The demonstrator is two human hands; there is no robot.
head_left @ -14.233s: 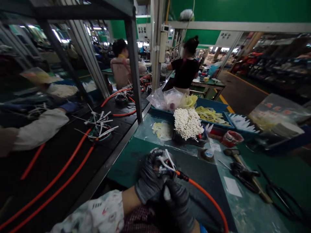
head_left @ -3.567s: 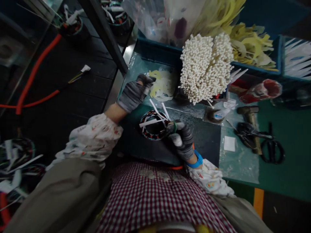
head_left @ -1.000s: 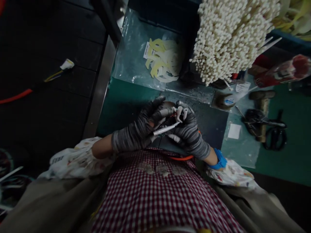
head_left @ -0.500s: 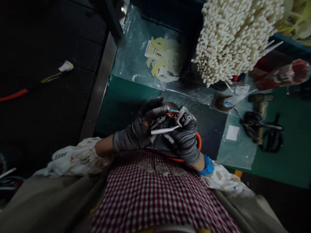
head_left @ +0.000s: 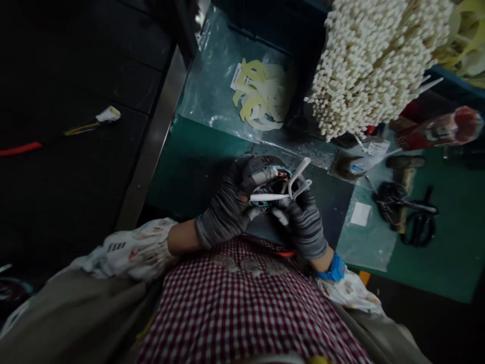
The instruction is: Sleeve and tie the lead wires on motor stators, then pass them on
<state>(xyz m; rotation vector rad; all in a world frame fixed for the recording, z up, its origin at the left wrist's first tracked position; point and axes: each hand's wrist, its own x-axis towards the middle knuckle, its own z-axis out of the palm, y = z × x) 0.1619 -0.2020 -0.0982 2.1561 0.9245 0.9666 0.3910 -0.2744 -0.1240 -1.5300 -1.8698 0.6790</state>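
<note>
Between my gloved hands is a round, dark wired part (head_left: 265, 163) with thin blue and red strands around its rim; its exact kind is hard to tell. My left hand (head_left: 229, 205) wraps its left side, fingers curled over the top edge. White sleeved leads (head_left: 268, 197) stick out of the part, one lying flat to the left and others bent up to the right. My right hand (head_left: 306, 218) closes on the part's right side by the base of these leads, its fingertips partly hidden.
A thick bundle of white tubes (head_left: 375, 65) stands at the back. Yellowish strips (head_left: 267, 93) lie on a plastic bag. To the right are a hammer (head_left: 402, 189), black-handled scissors (head_left: 420, 225) and a white paper square (head_left: 361, 214). The bench's metal edge (head_left: 151, 144) runs along the left.
The wired part has been turned in my hands, so more of its dark round top shows and the white leads point further up. The orange loop by my right wrist is now mostly hidden.
</note>
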